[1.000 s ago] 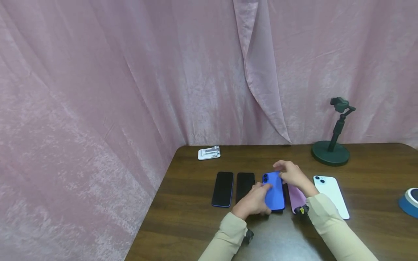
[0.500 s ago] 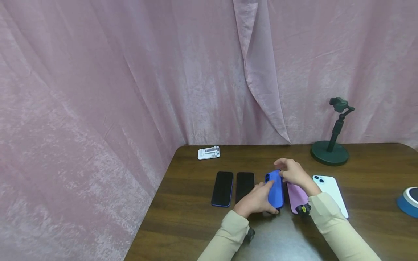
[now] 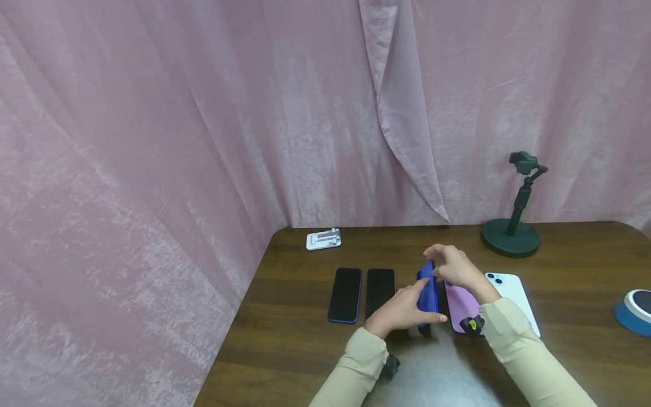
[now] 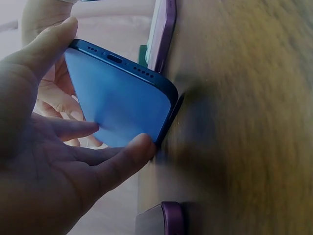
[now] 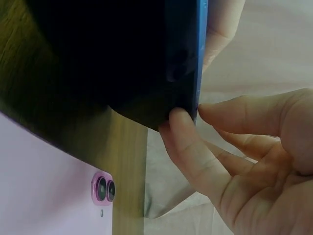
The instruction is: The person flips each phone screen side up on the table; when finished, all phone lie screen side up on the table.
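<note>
Blue ph. (image 3: 428, 295) is tilted up on edge btwn the hands; can't tell if it touches the table (image 3: 290, 294). L hand (image 3: 403, 308) grips its near end, R hand (image 3: 455, 268) pinches its far corner. Black ph. (image 3: 379, 287) lies just left of L hand, dark-screen ph. (image 3: 345, 295) further left. Purple ph. (image 3: 460, 305) is by R wrist, white ph. (image 3: 515, 295) right of that; green stand (image 3: 510, 238) beyond R hand.

Plain, pale yellowish-cream cloth is worn on both arms, with creases seen along the left sleeve (image 3: 348, 374) and right sleeve (image 3: 534, 362). The left cuff (image 3: 370, 346) is softly gathered. A small black left wrist camera (image 3: 390, 366) is matched by a dark right wrist camera (image 3: 472, 325), marked with bright yellow.
</note>
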`<state>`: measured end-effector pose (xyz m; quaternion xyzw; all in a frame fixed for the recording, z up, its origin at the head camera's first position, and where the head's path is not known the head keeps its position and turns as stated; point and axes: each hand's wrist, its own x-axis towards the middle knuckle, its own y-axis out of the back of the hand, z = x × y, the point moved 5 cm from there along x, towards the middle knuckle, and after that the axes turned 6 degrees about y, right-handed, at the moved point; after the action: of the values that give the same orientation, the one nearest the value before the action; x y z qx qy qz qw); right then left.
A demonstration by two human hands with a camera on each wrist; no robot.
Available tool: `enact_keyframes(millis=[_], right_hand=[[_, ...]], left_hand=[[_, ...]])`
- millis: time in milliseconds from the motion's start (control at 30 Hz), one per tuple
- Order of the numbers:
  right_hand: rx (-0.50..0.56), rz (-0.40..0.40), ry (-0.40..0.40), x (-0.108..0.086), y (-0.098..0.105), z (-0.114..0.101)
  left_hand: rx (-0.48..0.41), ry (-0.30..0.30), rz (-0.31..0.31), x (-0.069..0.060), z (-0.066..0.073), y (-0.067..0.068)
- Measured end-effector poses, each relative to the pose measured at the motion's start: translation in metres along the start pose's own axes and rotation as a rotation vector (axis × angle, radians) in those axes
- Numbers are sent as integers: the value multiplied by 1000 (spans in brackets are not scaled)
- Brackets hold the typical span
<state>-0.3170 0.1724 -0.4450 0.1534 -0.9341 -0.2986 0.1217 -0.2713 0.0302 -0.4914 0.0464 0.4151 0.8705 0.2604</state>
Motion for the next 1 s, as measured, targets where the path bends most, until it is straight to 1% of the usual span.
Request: enact_keyframes(millis=[133, 233, 467, 533, 633, 700, 800, 1000], right_hand=[[23, -7, 23, 1, -3, -2], [47, -16, 27, 2, -5, -3], [77, -13, 23, 4, -10, -2], [99, -30, 29, 4, -13, -2], [127, -75, 24, 3, -18, 2], [139, -104, 15, 2, -21, 4], [155, -132, -19, 1, -25, 8], [180, -149, -79, 0, -30, 12]], left_hand=[[-95, -21, -18, -1, -3, 2], [-159, -23, -27, -3, -7, 3], [-203, -50, 2, -7, -12, 11], [-232, -49, 4, -9, -13, 13], [-273, -31, -2, -11, -18, 15], [-302, -22, -4, -12, -20, 16], [-315, -20, -5, -13, -23, 18], [-340, -7, -6, -14, -23, 18]])
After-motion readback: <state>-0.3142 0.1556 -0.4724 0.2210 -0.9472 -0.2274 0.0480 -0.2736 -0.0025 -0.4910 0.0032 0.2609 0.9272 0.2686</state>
